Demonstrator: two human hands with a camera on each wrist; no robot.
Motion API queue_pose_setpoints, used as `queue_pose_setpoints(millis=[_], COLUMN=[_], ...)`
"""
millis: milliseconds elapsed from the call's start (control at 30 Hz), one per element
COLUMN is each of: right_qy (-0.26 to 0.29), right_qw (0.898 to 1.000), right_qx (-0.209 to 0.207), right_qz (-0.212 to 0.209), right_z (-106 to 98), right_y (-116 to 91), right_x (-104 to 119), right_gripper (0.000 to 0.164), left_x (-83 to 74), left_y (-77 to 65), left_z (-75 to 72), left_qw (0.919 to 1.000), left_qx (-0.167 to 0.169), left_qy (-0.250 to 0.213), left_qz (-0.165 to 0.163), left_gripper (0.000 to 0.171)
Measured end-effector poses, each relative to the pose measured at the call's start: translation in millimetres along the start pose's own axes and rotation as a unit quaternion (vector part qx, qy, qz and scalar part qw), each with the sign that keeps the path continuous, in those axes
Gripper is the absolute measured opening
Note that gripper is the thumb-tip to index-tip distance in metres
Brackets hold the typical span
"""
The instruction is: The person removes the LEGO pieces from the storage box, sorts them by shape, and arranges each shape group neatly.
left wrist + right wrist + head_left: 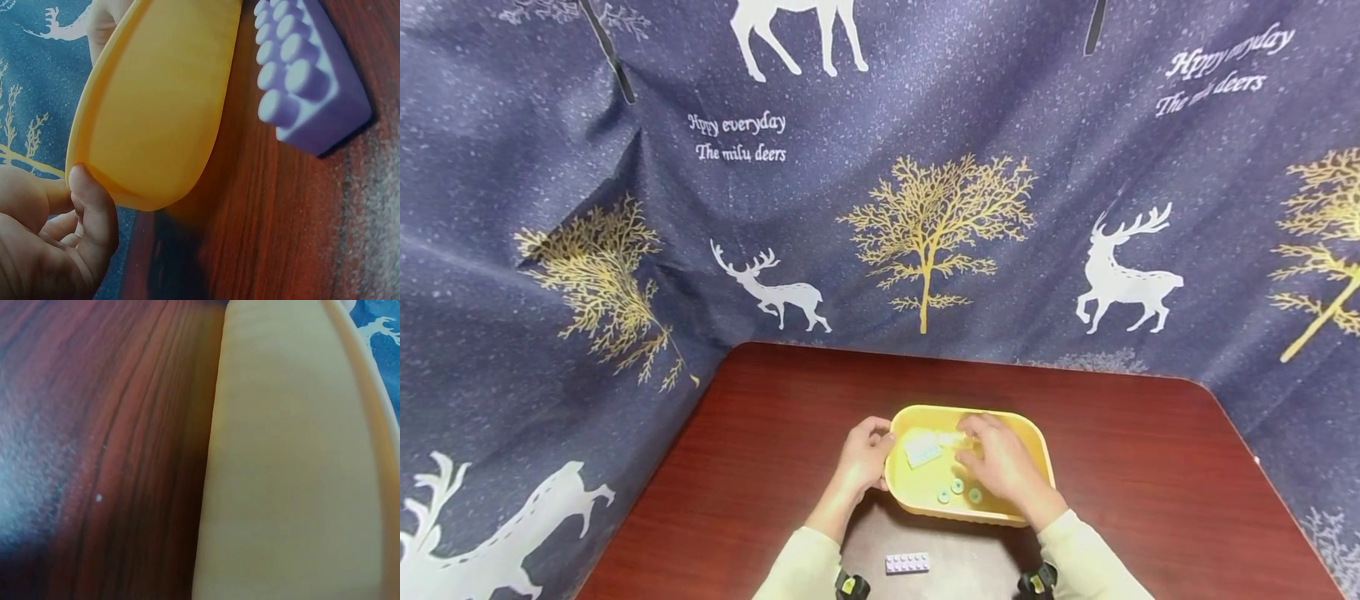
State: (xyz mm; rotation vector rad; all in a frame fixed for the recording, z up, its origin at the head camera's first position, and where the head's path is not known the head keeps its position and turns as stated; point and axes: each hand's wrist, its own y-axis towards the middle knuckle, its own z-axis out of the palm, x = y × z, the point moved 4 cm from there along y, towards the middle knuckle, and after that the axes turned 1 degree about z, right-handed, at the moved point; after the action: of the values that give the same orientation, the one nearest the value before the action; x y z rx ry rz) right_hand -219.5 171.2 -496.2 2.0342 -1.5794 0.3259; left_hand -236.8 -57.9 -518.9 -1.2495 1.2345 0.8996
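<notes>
A yellow plastic bin (967,515) stands on the table. My left hand (862,456) grips its left rim, and in the left wrist view the thumb and fingers pinch that edge. My right hand (1000,458) reaches inside the bin, thumb and fingers apart, close to some pale pieces (951,439) too washed out to identify. Left of them in the bin lies a pale block (922,451). Several small light-green rings (957,486) lie on the bin floor. A purple building brick (907,563) with two rows of studs rests on the table in front of the bin.
The reddish-brown wooden table (805,383) has a greyish glare (955,567) near its front. A dark blue cloth (1000,125) printed with deer and trees hangs behind the table and at its sides.
</notes>
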Motion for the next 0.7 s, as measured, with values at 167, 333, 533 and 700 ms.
queue_pose_setpoints(millis=[167,333,533,700], right_qy=[-0.012,-0.017,-0.012,-0.015], right_qw=[1.000,0.999,0.999,0.999], right_qx=[0.017,0.027,0.032,0.035], right_qz=[0.003,0.012,0.020,0.017], right_z=[2.4,5.1,6.2,9.2], right_y=[4.2,7.4,8.6,9.6], right_x=[-2.4,-4.9,-5.2,-4.5], right_gripper=[0.043,0.047,0.052,0.055], left_x=[0.2,-0.2,-0.4,0.3], left_y=[0.8,1.5,2.1,2.3], left_z=[0.6,0.7,-0.3,-1.5], left_qw=[1.0000,0.9999,0.9999,0.9999], left_qx=[0.002,0.007,0.009,0.006], left_qy=[-0.003,-0.008,-0.010,-0.010], left_qz=[-0.002,-0.001,0.003,0.002], left_gripper=[0.026,0.025,0.024,0.024])
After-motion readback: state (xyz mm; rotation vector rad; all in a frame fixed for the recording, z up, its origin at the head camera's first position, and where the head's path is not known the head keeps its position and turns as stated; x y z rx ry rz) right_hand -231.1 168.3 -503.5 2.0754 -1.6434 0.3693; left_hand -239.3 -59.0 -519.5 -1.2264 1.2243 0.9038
